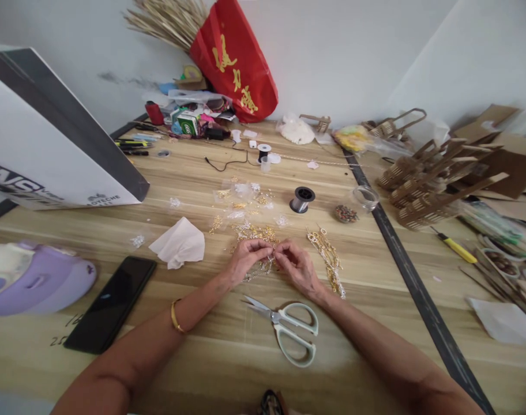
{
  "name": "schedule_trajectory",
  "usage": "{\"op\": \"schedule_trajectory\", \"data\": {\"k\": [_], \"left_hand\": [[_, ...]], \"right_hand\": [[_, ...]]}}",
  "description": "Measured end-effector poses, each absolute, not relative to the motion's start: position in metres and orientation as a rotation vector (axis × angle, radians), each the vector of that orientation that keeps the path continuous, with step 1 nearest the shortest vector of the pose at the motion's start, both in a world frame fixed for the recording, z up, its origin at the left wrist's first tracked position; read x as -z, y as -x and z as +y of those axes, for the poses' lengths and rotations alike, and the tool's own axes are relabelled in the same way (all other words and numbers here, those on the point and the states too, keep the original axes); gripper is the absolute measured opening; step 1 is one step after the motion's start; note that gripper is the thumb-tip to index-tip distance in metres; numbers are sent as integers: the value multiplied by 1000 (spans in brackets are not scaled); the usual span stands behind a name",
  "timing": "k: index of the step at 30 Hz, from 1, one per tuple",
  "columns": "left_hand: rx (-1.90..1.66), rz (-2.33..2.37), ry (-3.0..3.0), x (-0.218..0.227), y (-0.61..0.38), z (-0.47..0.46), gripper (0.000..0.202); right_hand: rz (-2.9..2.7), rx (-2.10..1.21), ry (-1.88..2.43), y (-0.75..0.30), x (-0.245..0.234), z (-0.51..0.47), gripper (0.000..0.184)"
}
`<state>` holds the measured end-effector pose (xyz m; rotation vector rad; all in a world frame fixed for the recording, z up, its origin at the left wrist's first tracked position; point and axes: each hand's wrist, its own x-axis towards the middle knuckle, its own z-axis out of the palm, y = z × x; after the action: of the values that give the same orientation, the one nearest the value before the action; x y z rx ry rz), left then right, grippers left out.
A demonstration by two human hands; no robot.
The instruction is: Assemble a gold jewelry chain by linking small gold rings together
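My left hand (pixel 247 257) and my right hand (pixel 296 264) meet at the middle of the wooden table (pixel 228 369). Both have their fingers pinched together on a small silvery beaded piece (pixel 259 268) that trails below them onto the wood. Just beyond my fingertips lies a heap of small gold findings (pixel 256 231). A row of gold chain pieces (pixel 327 258) lies right of my right hand. Pale green scissors (pixel 289 328) rest shut on the table, close in front of my wrists. A gold bangle (pixel 175 317) sits on my left forearm.
A crumpled white tissue (pixel 179 243), a black phone (pixel 111 302) and a purple device (pixel 33 276) lie to the left. A wire spool (pixel 302 199), a bead dish (pixel 346 214) and a glass jar (pixel 365 197) stand further back. Wooden lattice pieces (pixel 423 184) crowd the right; a white box (pixel 51 138) stands left.
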<state>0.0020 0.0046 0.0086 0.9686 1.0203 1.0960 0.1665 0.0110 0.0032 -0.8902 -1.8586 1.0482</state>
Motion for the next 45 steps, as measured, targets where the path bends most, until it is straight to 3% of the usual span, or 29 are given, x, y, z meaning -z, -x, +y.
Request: {"op": "schedule_trajectory", "data": {"k": [5,13,21,30,39,45], "left_hand": [[-1088,1048,-973,-7,-2,6,22],[-1081,1128,-1308,-4,-2,5,16],[-1043,1134,-1443,-2,-1,5,13],[-992,962,-998,-8,0,3,24],[-1028,976,-1008,-7,-3,2,19],[-1039,1036,-1203,-1,-5,4,9]], "right_hand": [[-2079,-616,740,-170,2,13,10],[-2402,-92,719,-188,13,17,23],[-2480,-148,743,-183,-3,17,19],[-2515,-136,881,-180,-11,10,18],[-2354,-507,854,-176,-17,10,16],[-2369,-527,880,-176,-18,9,15]]}}
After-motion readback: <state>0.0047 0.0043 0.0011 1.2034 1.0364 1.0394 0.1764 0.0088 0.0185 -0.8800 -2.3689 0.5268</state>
